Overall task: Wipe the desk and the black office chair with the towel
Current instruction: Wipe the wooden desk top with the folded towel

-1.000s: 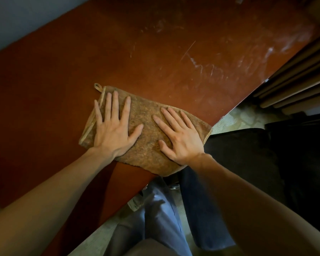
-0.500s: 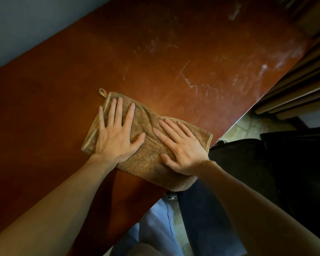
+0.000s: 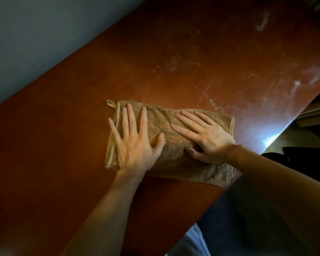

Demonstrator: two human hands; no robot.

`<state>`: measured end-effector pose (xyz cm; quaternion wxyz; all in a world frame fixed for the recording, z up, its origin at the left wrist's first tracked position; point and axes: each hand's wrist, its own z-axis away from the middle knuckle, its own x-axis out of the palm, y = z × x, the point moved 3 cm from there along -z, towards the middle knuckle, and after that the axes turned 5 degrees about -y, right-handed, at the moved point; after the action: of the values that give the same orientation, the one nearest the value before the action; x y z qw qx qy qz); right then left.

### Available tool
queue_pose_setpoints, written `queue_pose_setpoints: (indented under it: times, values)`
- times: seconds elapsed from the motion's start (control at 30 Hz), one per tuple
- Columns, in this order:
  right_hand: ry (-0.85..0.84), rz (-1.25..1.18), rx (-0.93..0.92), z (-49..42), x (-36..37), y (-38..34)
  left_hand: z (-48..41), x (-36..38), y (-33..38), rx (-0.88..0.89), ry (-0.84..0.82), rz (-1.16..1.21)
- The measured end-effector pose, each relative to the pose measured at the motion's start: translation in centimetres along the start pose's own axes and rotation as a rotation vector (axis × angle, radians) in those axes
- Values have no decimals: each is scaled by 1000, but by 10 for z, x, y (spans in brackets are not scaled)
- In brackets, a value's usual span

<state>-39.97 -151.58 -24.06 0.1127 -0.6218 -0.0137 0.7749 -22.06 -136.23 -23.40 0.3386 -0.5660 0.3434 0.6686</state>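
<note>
Here's the big reddish-brown bench (image 3: 63, 163), running slantwise along a grey-blue wall (image 3: 35, 43). Pale scuffs and scratches (image 3: 174, 63) are smeared over its far right stretch, and a bright glare sits on its right edge.

On it, towards the person's side, the tan towel (image 3: 174, 159) lies folded flat. Its near right corner comes right up to the bench's edge.

Now the hands, and both are down on the cloth. The left hand (image 3: 135, 145) is spread wide, palm flat on the towel's left part, fingers straight and fanned; the little finger crosses the pale hem and its tip touches the bare wood. The right hand (image 3: 209, 137) presses flat on the right part, fingers straight and pointing up-left, thumb stretched out towards the left thumb. Neither hand grips anything; they only press the towel down.

Smallest of all, a little hanging loop (image 3: 110, 104) pokes out of the towel's far left corner onto the wood.
</note>
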Motion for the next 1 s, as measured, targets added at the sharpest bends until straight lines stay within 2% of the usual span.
queue_pose_setpoints:
  times: [0.43, 0.77, 1.0]
  values:
    - [41, 41, -77, -69, -28, 56, -69, -8, -12, -97, 21, -3]
    - [72, 77, -131, -142, -52, 84, -134, -16, -41, -164, 96, 0]
    - [104, 86, -177, -199, -67, 95, -182, -25, -72, -114, 113, -22]
